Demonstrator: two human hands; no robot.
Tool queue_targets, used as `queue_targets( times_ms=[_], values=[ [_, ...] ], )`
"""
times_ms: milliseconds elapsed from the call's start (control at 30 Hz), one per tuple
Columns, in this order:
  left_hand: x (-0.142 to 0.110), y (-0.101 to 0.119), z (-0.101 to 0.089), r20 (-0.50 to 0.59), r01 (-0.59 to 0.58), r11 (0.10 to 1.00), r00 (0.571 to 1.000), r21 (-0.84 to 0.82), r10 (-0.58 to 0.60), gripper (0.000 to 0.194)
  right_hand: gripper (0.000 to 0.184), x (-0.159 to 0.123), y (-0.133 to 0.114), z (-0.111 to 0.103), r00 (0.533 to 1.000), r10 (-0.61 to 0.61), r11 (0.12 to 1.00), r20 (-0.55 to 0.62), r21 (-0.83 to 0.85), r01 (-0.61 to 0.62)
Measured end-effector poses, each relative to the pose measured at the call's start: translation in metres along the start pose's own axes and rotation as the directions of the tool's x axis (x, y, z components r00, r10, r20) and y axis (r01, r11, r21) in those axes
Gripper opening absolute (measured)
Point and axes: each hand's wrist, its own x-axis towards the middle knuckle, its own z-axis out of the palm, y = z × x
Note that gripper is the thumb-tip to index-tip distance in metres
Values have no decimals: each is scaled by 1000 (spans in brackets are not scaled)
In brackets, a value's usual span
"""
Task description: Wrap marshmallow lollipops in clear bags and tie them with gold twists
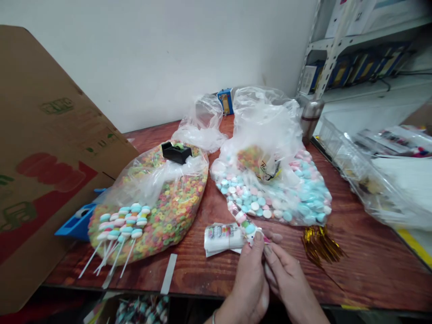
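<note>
My left hand point(248, 276) and my right hand point(286, 274) meet at the front of the table. Both are closed on the lower end of a candy skewer point(249, 227) in a clear printed wrapper, with pastel pieces showing inside. The fingers hide its bottom end. Just left of my hands lies a stack of printed wrappers point(221, 238). Beyond them sits a large clear bag of pastel candies point(258, 207). Gold twist ties point(322, 245) lie fanned out to the right.
A big bag of colourful cereal rings point(178, 207) carries a black tape dispenser point(177, 153) and several candy skewers on white sticks point(124, 220). A cardboard box point(50, 157) rises at the left. A steel flask point(310, 119) and clear plastic tray point(357, 171) stand right.
</note>
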Motion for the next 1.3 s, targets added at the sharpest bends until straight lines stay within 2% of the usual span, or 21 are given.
queue_targets(
  times_ms=[133,200,267,400,500,533,600,667,700,733,800,900,967,1067,1133,1167,1200,1233,1267,1300],
  values=[
    [5,-2,-4,-37,-71,991,996,110,76,40,34,3,-6,4,993,-100,994,-63,-50,97],
    [6,0,-5,-41,-53,986,997,158,60,38,34,2,-8,5,989,-81,996,-122,-34,78],
    [5,1,-7,5,-29,979,1000,200,29,35,34,1,-10,5,990,-39,998,-136,40,45],
    [1,5,-9,143,30,994,989,101,-44,32,38,2,-13,2,997,52,966,-52,256,-37],
    [2,6,-12,161,39,998,986,46,-46,30,35,1,-16,0,994,100,956,40,274,-107],
    [4,6,-13,148,9,997,989,71,-20,29,34,0,-17,0,996,81,970,32,228,-86],
    [6,6,-15,121,-77,983,991,168,57,26,31,-2,-17,1,998,-49,996,-47,65,52],
    [7,8,-15,108,-145,949,987,281,119,24,27,-4,-14,1,970,-221,974,-103,-71,214],
    [6,9,-15,105,-152,938,987,312,126,23,26,-5,-12,2,961,-257,965,-102,-72,250],
    [4,11,-16,108,-135,939,989,317,106,22,27,-6,-10,2,968,-237,971,-86,-15,237],
    [0,15,-17,146,-35,965,989,259,-4,24,31,-8,-7,2,994,-112,981,-11,160,112],
    [-4,19,-20,266,151,976,945,158,-189,30,34,-11,-6,4,992,40,957,121,282,-73],
    [-4,18,-23,281,188,971,933,147,-223,30,37,-13,-7,3,982,69,965,175,239,-110],
    [0,15,-24,224,147,968,955,201,-192,25,39,-21,-14,-6,978,77,986,195,131,-104],
    [6,15,-25,178,33,967,981,252,-80,17,31,-32,-20,-23,997,-24,998,75,-48,28],
    [10,16,-26,155,-36,962,988,271,-7,15,23,-39,-22,-35,994,-110,976,-15,-193,106],
    [14,17,-27,131,-97,953,989,287,62,14,18,-45,-24,-48,949,-288,854,-125,-482,196],
    [18,17,-29,116,-143,943,987,300,113,15,15,-51,-24,-62,874,-451,653,-183,-735,183],
    [21,18,-30,112,-170,934,984,314,141,16,16,-55,-23,-75,815,-549,452,-188,-886,100],
    [24,18,-32,120,-180,926,982,332,148,17,17,-57,-21,-87,772,-612,263,-169,-965,-2]
  ],
)
